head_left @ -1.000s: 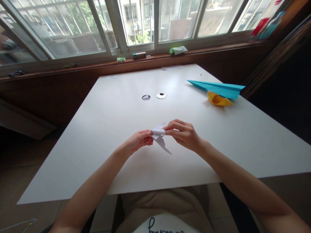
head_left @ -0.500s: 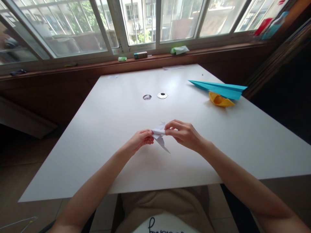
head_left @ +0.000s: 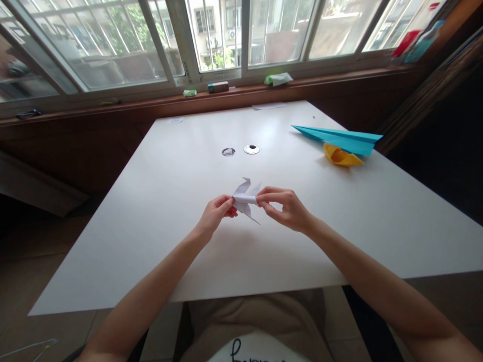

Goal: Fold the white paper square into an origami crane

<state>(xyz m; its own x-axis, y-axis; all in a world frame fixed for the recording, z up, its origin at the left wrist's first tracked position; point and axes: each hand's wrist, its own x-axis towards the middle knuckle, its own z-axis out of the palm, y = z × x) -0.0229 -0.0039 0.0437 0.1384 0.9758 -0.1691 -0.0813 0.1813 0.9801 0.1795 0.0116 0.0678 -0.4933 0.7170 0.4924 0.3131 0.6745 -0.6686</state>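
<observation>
A white origami crane (head_left: 244,199) is held between my two hands, over the near middle of the white table (head_left: 151,211). My left hand (head_left: 218,212) pinches its left end between thumb and fingers. The thumb and fingertips of my right hand (head_left: 281,205) are closed on its right end. Pointed paper flaps stick out from its body, toward the window and toward me. The parts under my fingertips are hidden.
A blue paper plane (head_left: 339,137) and a yellow paper boat (head_left: 341,156) lie at the table's right side. Two round cable holes, one with a white ring (head_left: 247,151), sit mid-table. Small packets, including a green-white one (head_left: 278,79), rest on the windowsill.
Both hands have raised and turned the paper crane slightly, so its flap on the window side now shows more fully. Both hands keep their grip.
</observation>
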